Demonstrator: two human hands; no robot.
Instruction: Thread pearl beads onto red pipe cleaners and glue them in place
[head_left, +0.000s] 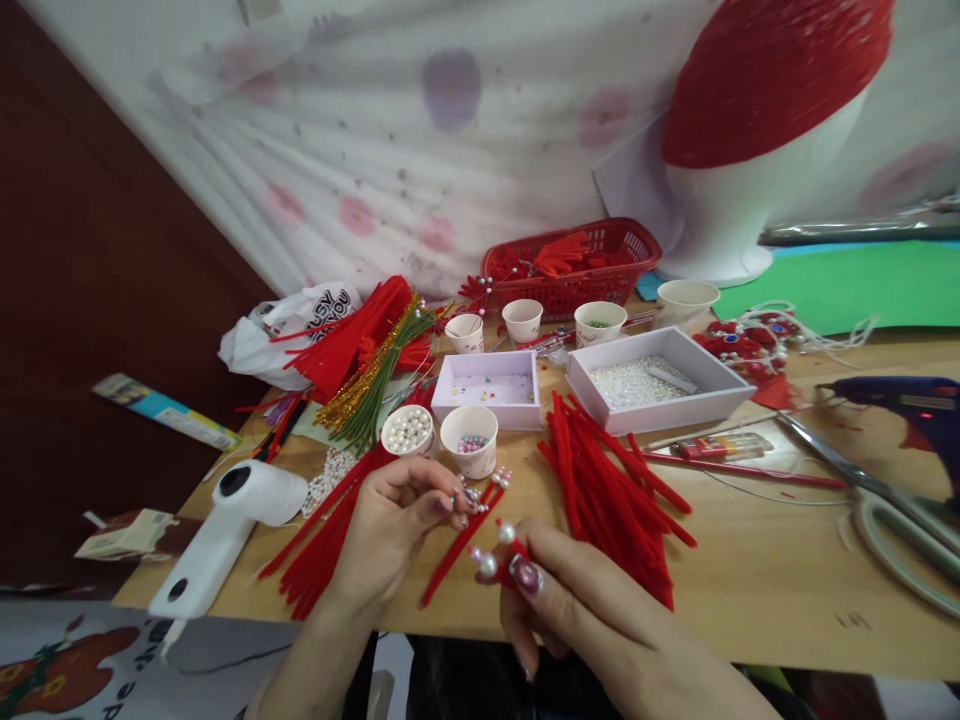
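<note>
from where i stand, the pearl-tipped red pipe cleaners [487, 566] are up in the r hand [592, 595], over the table's near edge, bead ends pointing twd the l hand. r hand is closed on the stems, thumb pressed along them. l hand [394, 525] is narrow, thumb & finger drawn tog nr the beads; can't tell if anything's pinched btwn them. just past its fingertips lie more beaded red stems [457, 555] on the wooden table [787, 600].

right bhd the l hand: paper cup of white pearls [429, 447], & next to it a paper cup of pink/purple/blue-ish beads [480, 466]. bhd those, a small white tray [491, 416] w/ scattered tiny bits; to its right a bigger white tray [675, 411] of white beads.

loose red pipe cleaners fan out on both sides: right pile [600, 490], left pile [322, 555]. loose pearls [330, 478] sit by the left one, nr a white handheld appliance [199, 570]. far right: blue glue gun [900, 393] & big scissors [874, 490]. at the back, a red plastic basket [540, 297] w/ red pieces in it, & a white foam head [750, 215] w/ a red top.
</note>
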